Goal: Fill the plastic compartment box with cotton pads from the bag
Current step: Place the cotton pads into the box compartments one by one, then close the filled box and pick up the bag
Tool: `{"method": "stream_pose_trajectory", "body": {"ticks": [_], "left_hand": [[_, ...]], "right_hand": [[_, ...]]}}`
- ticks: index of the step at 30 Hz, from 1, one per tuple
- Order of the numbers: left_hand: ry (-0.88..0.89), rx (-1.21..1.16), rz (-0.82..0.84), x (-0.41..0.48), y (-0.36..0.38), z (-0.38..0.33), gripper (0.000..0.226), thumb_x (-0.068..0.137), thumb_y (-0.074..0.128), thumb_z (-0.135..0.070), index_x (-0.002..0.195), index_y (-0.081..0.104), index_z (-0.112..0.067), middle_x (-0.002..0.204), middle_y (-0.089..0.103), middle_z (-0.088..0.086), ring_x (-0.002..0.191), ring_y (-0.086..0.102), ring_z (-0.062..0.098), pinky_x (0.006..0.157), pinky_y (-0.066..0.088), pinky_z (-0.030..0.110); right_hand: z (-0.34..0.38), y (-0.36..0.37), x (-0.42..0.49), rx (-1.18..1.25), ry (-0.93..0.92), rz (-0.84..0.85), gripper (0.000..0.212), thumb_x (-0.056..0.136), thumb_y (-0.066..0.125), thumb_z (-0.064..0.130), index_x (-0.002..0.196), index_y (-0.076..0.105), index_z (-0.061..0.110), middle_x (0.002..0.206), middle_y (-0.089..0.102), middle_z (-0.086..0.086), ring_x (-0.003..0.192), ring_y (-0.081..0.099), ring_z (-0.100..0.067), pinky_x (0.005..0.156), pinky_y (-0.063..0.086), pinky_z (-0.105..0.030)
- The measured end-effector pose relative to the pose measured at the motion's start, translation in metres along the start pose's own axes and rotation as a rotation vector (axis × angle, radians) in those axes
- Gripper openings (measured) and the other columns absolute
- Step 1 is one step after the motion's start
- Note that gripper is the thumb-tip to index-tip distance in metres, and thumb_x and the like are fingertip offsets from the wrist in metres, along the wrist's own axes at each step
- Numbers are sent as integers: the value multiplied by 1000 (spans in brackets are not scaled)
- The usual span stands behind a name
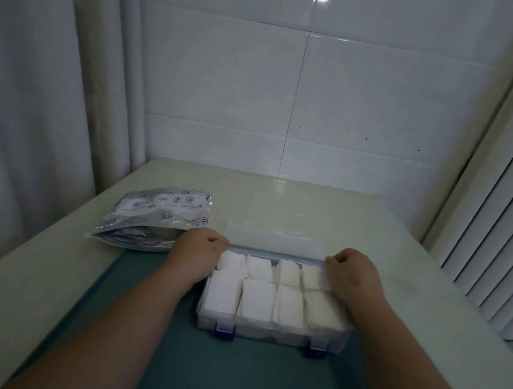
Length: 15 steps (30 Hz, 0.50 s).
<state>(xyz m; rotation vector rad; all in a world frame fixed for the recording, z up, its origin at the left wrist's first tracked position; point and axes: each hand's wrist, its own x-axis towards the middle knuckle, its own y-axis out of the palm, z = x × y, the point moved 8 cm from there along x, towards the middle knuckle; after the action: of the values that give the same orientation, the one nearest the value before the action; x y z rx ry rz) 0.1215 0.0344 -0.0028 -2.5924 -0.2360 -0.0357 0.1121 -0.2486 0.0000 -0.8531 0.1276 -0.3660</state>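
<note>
A clear plastic compartment box (267,331) with two blue latches sits on a teal mat. White cotton pads (256,301) stand packed in its several compartments. Its clear lid (275,240) is hinged at the far side and stands partly raised. My left hand (200,249) grips the lid's left end with curled fingers. My right hand (351,270) grips the lid's right end the same way. The silvery bag (155,219) with shell prints lies on the table to the left of the box, just beyond my left hand.
The teal mat (195,364) covers the near part of a pale table (311,207). A tiled wall stands behind, a curtain (34,102) hangs at the left, and a white ribbed radiator (510,225) is at the right.
</note>
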Motion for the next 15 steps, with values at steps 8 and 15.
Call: {"method": "stream_pose_trajectory", "body": {"ticks": [8, 15], "left_hand": [[-134, -252, -38, -5, -17, 10, 42, 77, 59, 10, 107, 62, -19, 98, 65, 6, 88, 62, 24, 81, 55, 39], [-188, -347, -49, -8, -33, 13, 21, 85, 58, 7, 91, 73, -7, 92, 70, 13, 81, 65, 23, 68, 57, 29]], "right_hand": [[-3, -2, -14, 293, 51, 28, 19, 88, 61, 8, 105, 69, 6, 89, 63, -6, 72, 56, -16, 65, 49, -26], [-4, 1, -26, 764, 128, 109, 29, 89, 53, -4, 115, 66, -4, 78, 62, -13, 70, 55, -22, 69, 50, -31]]}}
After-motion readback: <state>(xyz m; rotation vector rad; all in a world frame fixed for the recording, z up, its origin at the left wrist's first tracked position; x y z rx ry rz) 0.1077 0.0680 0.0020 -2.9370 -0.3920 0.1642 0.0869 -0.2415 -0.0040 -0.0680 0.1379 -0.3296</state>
